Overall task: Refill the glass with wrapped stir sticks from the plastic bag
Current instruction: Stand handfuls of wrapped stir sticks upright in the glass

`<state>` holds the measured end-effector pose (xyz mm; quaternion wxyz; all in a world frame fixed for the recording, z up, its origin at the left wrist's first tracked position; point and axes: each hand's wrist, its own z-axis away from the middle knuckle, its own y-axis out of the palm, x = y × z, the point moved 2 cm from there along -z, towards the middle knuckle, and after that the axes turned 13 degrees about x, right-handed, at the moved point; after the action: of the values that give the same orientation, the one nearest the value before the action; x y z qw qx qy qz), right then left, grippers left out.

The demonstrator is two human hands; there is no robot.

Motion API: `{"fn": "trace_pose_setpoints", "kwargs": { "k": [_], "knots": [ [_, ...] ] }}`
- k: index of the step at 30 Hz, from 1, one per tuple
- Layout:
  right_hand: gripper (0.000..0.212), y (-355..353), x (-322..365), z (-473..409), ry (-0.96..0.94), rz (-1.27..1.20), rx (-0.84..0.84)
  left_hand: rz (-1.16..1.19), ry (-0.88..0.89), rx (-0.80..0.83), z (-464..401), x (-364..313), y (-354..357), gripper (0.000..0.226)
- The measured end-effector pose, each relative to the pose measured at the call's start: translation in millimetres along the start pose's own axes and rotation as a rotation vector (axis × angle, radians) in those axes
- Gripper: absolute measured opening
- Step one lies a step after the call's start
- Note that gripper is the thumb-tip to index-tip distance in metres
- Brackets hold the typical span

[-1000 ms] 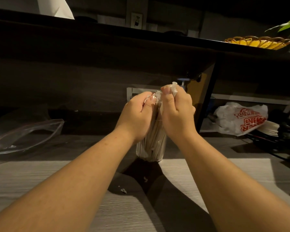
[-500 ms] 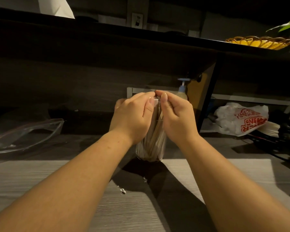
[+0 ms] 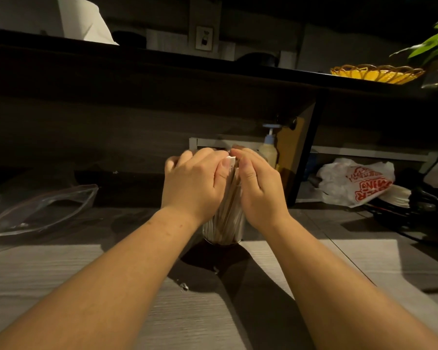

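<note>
Both hands, the left hand [image 3: 192, 183] and the right hand [image 3: 259, 188], curl their fingers around the wrapped stir sticks [image 3: 228, 210] in the glass [image 3: 223, 236] at centre, probably to gather them, while the plastic bag [image 3: 39, 210] lies at nine o'clock.

Two bare forearms enter from the bottom corners, at about seven and five o'clock, and narrow toward the wrists near the centre. No sleeves, cuffs, watch, bracelets or rings are visible on either arm. The left hand [image 3: 195, 183] shows knuckles, the back of the hand and a short, plain thumbnail with no polish. The right hand [image 3: 259, 190] shows the same: a short, trimmed, unpainted thumbnail and smooth knuckles. A few small marks dot the left forearm just below the wrist. Warm, dim light falls across both arms.
</note>
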<state>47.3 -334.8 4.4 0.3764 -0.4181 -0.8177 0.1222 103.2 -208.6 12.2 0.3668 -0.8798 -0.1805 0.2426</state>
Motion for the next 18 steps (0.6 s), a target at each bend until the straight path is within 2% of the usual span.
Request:
{"fn": "trace_pose_setpoints", "kwargs": {
  "k": [2, 7, 9, 12, 15, 18],
  "knots": [
    [0.047, 1, 2, 0, 0.041, -0.048, 0.011, 0.003, -0.017, 0.023, 1, 0, -1, 0.053],
    [0.038, -2, 15, 1, 0.170, -0.253, 0.134, 0.099, -0.125, 0.278, -1, 3, -8, 0.050],
    [0.041, -4, 18, 4, 0.212, -0.288, 0.148, 0.122, -0.163, 0.314, 4, 8, -17, 0.053],
    [0.054, -9, 32, 10, 0.241, -0.150, 0.141, 0.117, -0.118, 0.232, 23, 12, -38, 0.055],
    [0.062, -15, 51, -3, 0.258, 0.108, 0.152, 0.110, -0.119, 0.208, 44, 17, -55, 0.050],
    [0.068, -5, 67, -32, 0.304, 0.352, 0.300, 0.086, -0.188, 0.220, 60, 31, -66, 0.046]
  ]
}}
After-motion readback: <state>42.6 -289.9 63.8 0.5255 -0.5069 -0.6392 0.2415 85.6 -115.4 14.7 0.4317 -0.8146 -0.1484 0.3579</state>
